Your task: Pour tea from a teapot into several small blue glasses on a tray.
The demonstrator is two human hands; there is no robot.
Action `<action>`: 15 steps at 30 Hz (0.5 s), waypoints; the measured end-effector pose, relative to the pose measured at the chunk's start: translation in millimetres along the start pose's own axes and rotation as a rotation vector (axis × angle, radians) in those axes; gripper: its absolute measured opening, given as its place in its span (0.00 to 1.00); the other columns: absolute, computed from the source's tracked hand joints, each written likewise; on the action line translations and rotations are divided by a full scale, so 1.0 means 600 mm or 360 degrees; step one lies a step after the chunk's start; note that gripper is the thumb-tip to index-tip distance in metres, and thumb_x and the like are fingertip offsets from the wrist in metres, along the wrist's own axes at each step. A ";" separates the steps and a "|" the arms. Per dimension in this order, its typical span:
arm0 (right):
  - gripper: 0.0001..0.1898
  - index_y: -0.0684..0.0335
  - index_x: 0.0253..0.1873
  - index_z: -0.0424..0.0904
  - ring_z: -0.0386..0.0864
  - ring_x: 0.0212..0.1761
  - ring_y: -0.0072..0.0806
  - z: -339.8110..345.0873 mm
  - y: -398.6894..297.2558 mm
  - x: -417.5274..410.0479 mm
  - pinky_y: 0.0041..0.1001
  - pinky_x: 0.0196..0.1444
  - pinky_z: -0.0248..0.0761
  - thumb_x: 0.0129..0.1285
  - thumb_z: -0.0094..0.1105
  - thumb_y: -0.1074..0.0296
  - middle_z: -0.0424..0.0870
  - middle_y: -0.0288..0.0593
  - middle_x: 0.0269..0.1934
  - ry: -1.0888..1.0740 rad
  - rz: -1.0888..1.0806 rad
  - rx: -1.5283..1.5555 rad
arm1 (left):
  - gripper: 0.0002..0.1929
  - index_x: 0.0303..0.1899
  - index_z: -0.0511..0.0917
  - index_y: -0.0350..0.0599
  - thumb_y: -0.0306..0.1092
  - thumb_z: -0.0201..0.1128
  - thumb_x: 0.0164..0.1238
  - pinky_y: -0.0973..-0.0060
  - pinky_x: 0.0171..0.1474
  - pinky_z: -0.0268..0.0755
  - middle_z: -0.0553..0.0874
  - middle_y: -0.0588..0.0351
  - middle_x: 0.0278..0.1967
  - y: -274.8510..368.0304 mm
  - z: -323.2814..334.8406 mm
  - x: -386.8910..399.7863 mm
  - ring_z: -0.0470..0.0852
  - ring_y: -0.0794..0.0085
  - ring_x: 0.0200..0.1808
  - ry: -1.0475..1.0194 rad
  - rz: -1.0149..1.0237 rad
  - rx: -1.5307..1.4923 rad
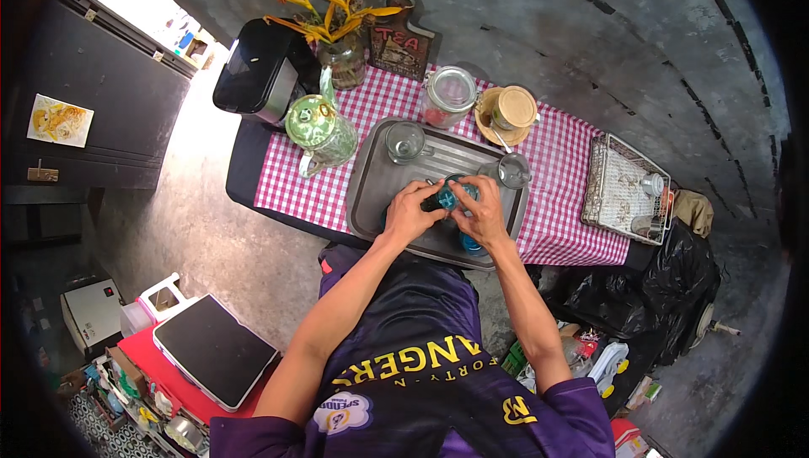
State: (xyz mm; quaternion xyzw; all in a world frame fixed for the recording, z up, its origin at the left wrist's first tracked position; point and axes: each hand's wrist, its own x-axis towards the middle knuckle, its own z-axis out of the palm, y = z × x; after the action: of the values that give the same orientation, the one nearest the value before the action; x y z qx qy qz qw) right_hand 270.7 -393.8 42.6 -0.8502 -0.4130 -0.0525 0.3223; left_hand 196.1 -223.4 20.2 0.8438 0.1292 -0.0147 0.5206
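Both my hands meet over the front of a brown serving tray [360,196]. My left hand [414,208] and my right hand [481,208] have their fingertips around a small blue-green glass item [447,197]; its exact form is partly hidden by the fingers. Just behind it shows the rim of a teal glass. Under my right hand stands a blue glass [471,244], partly covered. A clear glass mug [406,142] stands at the tray's back left, and another clear glass mug [513,171] at its right side.
Left of the tray stand a green enamel pitcher [321,132] and a black appliance [262,69]. Behind it are a flower vase [342,63], a clip-top glass jar [447,98] and a lidded cup [515,109] on a saucer. A wire basket [622,189] sits at the right end.
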 end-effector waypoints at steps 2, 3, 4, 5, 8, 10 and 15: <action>0.33 0.53 0.60 0.81 0.74 0.54 0.46 -0.001 0.000 0.001 0.44 0.55 0.69 0.41 0.70 0.77 0.78 0.46 0.51 -0.0002 -0.0002 -0.0005 | 0.29 0.58 0.83 0.54 0.39 0.79 0.49 0.65 0.52 0.77 0.84 0.57 0.50 -0.001 0.000 0.001 0.85 0.60 0.50 -0.0003 0.0003 -0.0005; 0.33 0.53 0.60 0.81 0.74 0.54 0.46 -0.001 0.000 0.001 0.44 0.55 0.69 0.41 0.71 0.77 0.78 0.46 0.51 0.0002 0.0005 0.0001 | 0.29 0.58 0.83 0.54 0.39 0.79 0.49 0.65 0.52 0.77 0.84 0.57 0.50 -0.001 0.000 0.001 0.85 0.60 0.50 -0.0006 0.0004 -0.0010; 0.34 0.53 0.60 0.81 0.74 0.54 0.46 -0.002 -0.001 0.001 0.44 0.55 0.69 0.41 0.71 0.77 0.78 0.46 0.51 0.0005 0.0012 0.0007 | 0.29 0.58 0.83 0.54 0.39 0.79 0.49 0.65 0.52 0.77 0.84 0.57 0.50 -0.001 0.000 0.001 0.85 0.60 0.50 -0.0008 0.0004 -0.0011; 0.34 0.53 0.60 0.81 0.74 0.54 0.46 -0.004 -0.001 0.001 0.44 0.55 0.69 0.41 0.71 0.77 0.78 0.46 0.51 0.0005 0.0013 0.0006 | 0.29 0.58 0.83 0.54 0.40 0.79 0.49 0.65 0.52 0.77 0.84 0.57 0.50 0.000 0.000 0.001 0.84 0.60 0.50 -0.0006 0.0004 -0.0017; 0.33 0.53 0.59 0.81 0.74 0.54 0.45 -0.012 -0.003 0.006 0.43 0.54 0.70 0.41 0.70 0.77 0.78 0.46 0.50 0.0022 0.0006 0.0014 | 0.30 0.58 0.84 0.54 0.41 0.79 0.48 0.65 0.51 0.77 0.84 0.57 0.50 0.000 -0.001 0.000 0.84 0.60 0.50 -0.0002 -0.0001 -0.0026; 0.31 0.56 0.58 0.83 0.75 0.54 0.45 -0.017 -0.001 0.007 0.42 0.55 0.70 0.42 0.69 0.77 0.79 0.46 0.49 0.0065 0.0048 0.0058 | 0.30 0.58 0.84 0.55 0.41 0.80 0.48 0.65 0.51 0.77 0.84 0.57 0.50 0.001 -0.001 0.001 0.84 0.60 0.50 -0.0001 -0.0004 -0.0031; 0.28 0.63 0.56 0.83 0.77 0.49 0.42 -0.033 0.006 0.008 0.37 0.52 0.73 0.44 0.68 0.75 0.80 0.47 0.47 0.0201 0.0233 0.0216 | 0.32 0.58 0.83 0.56 0.42 0.81 0.47 0.66 0.51 0.76 0.84 0.56 0.50 0.003 -0.002 0.001 0.84 0.61 0.49 0.0002 -0.0017 -0.0038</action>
State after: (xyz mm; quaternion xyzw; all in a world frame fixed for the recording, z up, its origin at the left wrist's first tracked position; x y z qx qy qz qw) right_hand 279.8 -403.6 57.9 -0.8492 -0.3314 -0.0543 0.4075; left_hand 197.0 -223.2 22.3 0.8368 0.1344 -0.0154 0.5306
